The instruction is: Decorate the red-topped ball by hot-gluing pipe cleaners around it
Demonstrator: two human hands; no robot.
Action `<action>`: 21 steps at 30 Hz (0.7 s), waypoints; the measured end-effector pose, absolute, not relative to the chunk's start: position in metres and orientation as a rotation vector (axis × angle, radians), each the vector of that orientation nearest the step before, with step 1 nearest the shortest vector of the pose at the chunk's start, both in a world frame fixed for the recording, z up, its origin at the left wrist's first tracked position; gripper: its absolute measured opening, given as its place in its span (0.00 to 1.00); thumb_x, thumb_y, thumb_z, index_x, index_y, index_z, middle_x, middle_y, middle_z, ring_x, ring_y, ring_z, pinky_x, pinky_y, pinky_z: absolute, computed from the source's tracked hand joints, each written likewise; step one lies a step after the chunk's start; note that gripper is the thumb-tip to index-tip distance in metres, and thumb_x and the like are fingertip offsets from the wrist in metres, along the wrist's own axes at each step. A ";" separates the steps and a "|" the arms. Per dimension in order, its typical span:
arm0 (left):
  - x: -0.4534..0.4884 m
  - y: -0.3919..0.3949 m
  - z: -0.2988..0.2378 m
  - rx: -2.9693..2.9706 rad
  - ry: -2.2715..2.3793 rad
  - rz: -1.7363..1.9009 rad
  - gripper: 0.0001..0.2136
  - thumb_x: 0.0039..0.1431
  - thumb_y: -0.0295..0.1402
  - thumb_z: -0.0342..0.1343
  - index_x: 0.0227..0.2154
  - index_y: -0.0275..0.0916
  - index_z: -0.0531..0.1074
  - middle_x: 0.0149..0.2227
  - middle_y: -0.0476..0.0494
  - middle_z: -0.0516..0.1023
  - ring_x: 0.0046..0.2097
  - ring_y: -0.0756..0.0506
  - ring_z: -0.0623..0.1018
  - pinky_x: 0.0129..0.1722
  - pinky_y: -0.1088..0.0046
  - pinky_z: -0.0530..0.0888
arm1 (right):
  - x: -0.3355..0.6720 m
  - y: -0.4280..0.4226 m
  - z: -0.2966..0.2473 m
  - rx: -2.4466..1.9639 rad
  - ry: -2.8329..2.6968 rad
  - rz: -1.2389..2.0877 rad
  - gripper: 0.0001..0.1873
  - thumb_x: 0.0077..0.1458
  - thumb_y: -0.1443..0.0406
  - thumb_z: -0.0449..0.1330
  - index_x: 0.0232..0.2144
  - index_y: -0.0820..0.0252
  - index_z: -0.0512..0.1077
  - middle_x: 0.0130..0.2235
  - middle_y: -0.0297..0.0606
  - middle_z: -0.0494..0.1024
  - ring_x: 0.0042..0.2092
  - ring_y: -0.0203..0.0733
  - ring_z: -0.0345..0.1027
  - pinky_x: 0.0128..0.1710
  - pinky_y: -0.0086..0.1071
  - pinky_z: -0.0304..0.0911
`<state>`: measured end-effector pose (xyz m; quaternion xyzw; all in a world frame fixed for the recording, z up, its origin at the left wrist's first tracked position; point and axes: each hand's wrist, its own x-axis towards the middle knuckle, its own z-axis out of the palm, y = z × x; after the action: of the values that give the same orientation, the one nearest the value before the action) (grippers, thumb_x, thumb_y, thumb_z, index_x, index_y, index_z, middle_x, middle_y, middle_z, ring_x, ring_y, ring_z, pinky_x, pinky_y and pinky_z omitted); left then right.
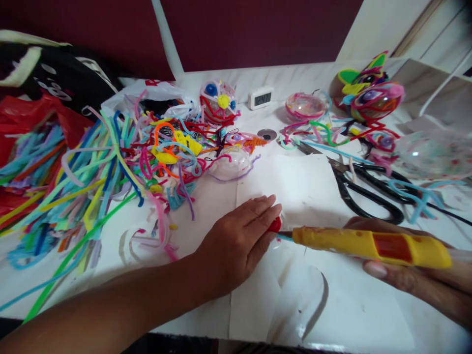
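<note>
My left hand [239,238] lies on the white sheet [295,191] with its fingers together, curled over a small red piece [275,225] and a clear plastic shape. My right hand [405,268] comes in from the right and grips a yellow glue gun [368,244]. The gun's tip meets the red piece at my left fingertips. A tangle of coloured pipe cleaners [110,167] lies to the left of my left hand.
Black scissors [365,189] lie right of the sheet. Decorated clear balls [218,102] [372,96], a clear bowl [305,105] and a small digital clock [261,98] stand at the back. A red bag [22,118] sits far left. The table's front edge runs below my arms.
</note>
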<state>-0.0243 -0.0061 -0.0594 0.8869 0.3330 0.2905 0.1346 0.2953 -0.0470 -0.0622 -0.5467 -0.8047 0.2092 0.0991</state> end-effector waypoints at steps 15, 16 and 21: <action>-0.025 -0.006 -0.060 2.569 0.962 0.842 0.18 0.65 0.27 0.48 0.56 0.30 0.63 0.59 0.34 0.67 0.62 0.44 0.66 0.61 0.63 0.67 | 0.291 -0.049 -0.057 -1.609 -2.381 0.536 0.20 0.53 0.48 0.55 0.49 0.33 0.70 0.57 0.25 0.69 0.53 0.53 0.69 0.53 0.40 0.67; -0.025 -0.006 -0.060 2.569 0.960 0.844 0.18 0.65 0.27 0.48 0.56 0.30 0.63 0.59 0.34 0.67 0.62 0.44 0.66 0.61 0.63 0.68 | 0.292 -0.050 -0.059 -1.618 -2.379 0.528 0.20 0.54 0.48 0.55 0.50 0.32 0.69 0.57 0.24 0.69 0.53 0.54 0.69 0.54 0.41 0.66; -0.024 -0.006 -0.060 2.565 0.960 0.834 0.18 0.65 0.27 0.48 0.56 0.31 0.63 0.59 0.35 0.67 0.62 0.44 0.66 0.61 0.63 0.68 | 0.292 -0.049 -0.059 -1.585 -2.267 0.560 0.21 0.51 0.50 0.59 0.49 0.32 0.70 0.56 0.23 0.70 0.52 0.54 0.70 0.55 0.41 0.64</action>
<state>-0.0241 -0.0059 -0.0597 0.8872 0.3322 0.2884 0.1388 0.2921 -0.0487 -0.0586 -0.5545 -0.7930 0.1960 0.1589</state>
